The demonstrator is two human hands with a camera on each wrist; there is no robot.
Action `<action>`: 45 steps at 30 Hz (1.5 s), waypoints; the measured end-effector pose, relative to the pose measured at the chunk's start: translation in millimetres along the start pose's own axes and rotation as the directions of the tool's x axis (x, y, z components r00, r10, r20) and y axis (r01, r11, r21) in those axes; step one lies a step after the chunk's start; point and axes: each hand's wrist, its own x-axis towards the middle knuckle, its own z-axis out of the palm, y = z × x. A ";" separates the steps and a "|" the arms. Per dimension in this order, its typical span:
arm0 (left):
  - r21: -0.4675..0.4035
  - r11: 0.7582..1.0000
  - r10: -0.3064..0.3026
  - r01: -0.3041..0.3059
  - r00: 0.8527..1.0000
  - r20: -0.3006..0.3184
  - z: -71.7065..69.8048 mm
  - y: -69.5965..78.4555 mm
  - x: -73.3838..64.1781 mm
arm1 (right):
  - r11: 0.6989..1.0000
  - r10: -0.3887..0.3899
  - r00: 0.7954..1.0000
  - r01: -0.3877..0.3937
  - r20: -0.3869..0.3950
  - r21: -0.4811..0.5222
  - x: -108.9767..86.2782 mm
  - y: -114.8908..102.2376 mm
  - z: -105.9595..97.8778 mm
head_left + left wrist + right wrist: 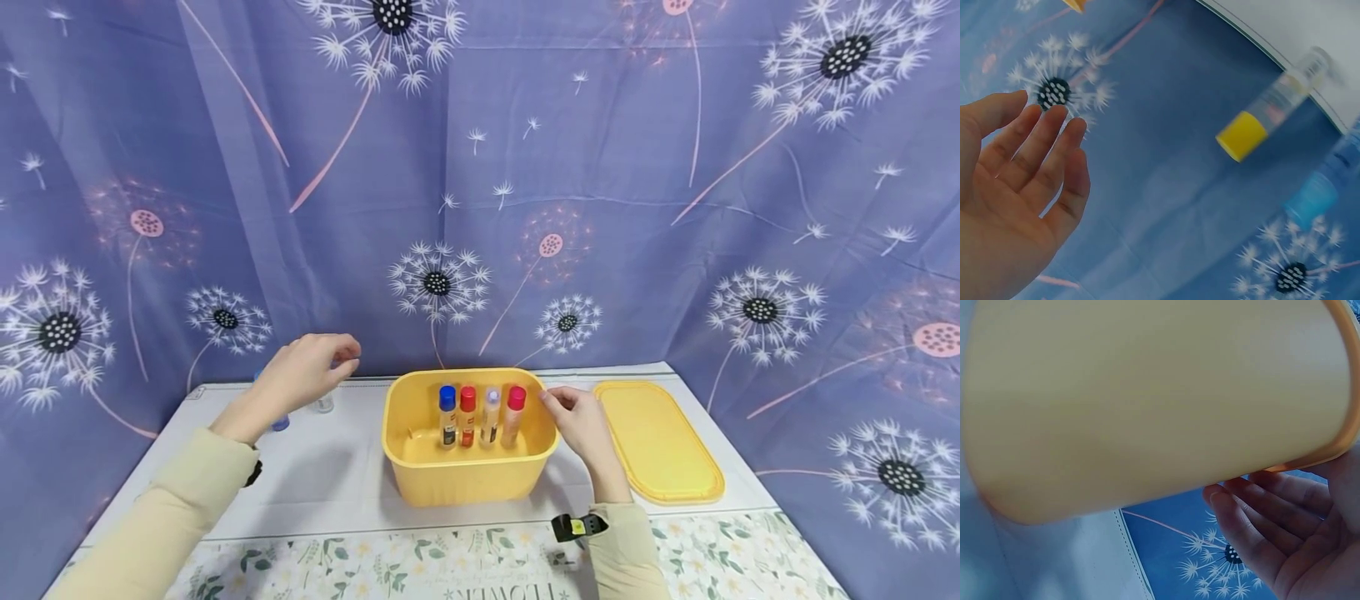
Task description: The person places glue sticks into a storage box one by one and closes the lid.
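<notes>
A yellow bin [470, 485] holds four capped tubes [468, 419] upright; right grip [585, 425] pinches its rim [470, 464]; left grip [302, 368] hangs relaxed.

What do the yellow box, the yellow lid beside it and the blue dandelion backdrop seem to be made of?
Yellow rectangular box: probably plastic, smooth and satin, from its rounded corners and soft sheen. Flat yellow lid: likely similar smooth plastic, judging by its ridged rim. Blue dandelion-print backdrop: apparently thin matte fabric, showing folds and creases.
</notes>
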 end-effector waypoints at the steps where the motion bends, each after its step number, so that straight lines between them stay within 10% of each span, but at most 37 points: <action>1: 0.000 1.000 -0.009 0.009 1.000 -0.002 -0.8 -3.7 -1.9 | 1.000 0.003 1.000 -0.003 0.001 0.002 -0.3 0.0 -0.1; 33: 0.004 0.965 -0.262 0.263 0.960 -0.097 5.7 -110.1 -38.4 | 1.000 0.009 1.000 -0.009 -0.005 0.001 -0.3 0.3 -0.2; 45: -0.038 0.928 -0.372 0.371 0.928 -0.013 16.1 -130.0 -41.2 | 0.999 0.007 1.000 -0.008 0.018 0.042 -2.6 -2.3 -2.7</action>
